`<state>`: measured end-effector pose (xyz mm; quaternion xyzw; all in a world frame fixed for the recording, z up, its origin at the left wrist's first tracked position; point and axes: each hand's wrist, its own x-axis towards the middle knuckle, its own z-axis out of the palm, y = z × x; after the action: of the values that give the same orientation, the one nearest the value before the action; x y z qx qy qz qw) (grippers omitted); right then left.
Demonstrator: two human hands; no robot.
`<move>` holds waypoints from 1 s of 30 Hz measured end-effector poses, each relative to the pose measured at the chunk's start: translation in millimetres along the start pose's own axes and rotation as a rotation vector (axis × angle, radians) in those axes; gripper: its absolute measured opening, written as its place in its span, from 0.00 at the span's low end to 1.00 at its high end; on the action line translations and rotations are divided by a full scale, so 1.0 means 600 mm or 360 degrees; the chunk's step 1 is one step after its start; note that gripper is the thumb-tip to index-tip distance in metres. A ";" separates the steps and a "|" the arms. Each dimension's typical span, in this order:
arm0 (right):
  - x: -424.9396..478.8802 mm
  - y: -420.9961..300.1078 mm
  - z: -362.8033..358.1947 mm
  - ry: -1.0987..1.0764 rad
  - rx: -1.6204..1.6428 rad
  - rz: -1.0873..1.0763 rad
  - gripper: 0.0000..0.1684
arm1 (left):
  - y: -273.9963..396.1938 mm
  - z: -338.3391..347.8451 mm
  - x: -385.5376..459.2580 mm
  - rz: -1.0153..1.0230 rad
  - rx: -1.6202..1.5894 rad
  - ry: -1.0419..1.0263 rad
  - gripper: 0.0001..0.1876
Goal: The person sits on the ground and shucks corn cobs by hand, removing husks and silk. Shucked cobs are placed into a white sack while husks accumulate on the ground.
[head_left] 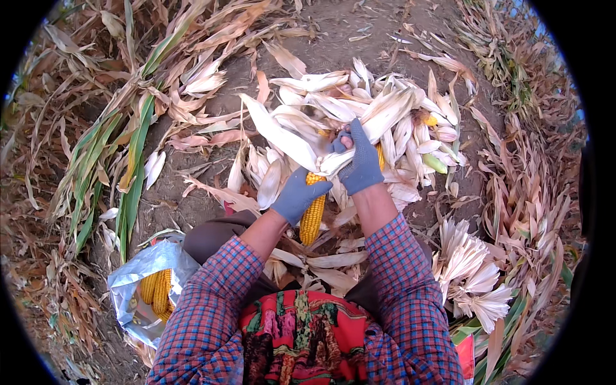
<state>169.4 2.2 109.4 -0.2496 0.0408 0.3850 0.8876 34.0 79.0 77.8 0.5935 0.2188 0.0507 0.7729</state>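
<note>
My left hand (299, 196), in a grey glove, is closed around a yellow ear of corn (314, 211) near its base end, with most of the kernels bare. Pale dry husk (284, 137) is peeled back from the ear's upper end and spreads up and to the left. My right hand (358, 156), in a matching glove with bare fingertips showing, grips the husk at that end. Just beyond both hands lies a heap of corn ears in dry husks (392, 115), a few kernels showing among them.
At my lower left stands an open silvery bag (122, 276) holding husked yellow ears (161, 293). Stripped husks (474, 284) are piled at the lower right. Cut corn stalks and leaves (130, 144) line the left side, with more dry stalks (524, 192) along the right. Bare soil (351, 24) shows beyond the heap.
</note>
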 end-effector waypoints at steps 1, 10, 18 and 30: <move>-0.006 0.001 -0.001 -0.0091 -0.0024 0.0018 0.12 | -0.005 -0.004 0.002 0.0037 0.0067 0.0009 0.27; -0.195 0.077 0.076 -0.0436 -0.0954 0.0075 0.10 | -0.188 -0.151 0.076 0.0917 0.1821 0.0703 0.20; -0.079 -0.125 -0.004 0.0106 -0.0192 -0.0419 0.19 | -0.058 -0.059 -0.012 0.0137 0.0826 0.0043 0.17; -0.102 -0.069 -0.009 0.0064 -0.0538 0.0185 0.20 | 0.089 0.024 -0.075 0.0119 -0.0379 -0.0302 0.28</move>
<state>156.2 -65.0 137.7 -0.4002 0.0075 0.4318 0.8082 8.9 66.5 143.4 0.5074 0.1150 0.0486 0.8526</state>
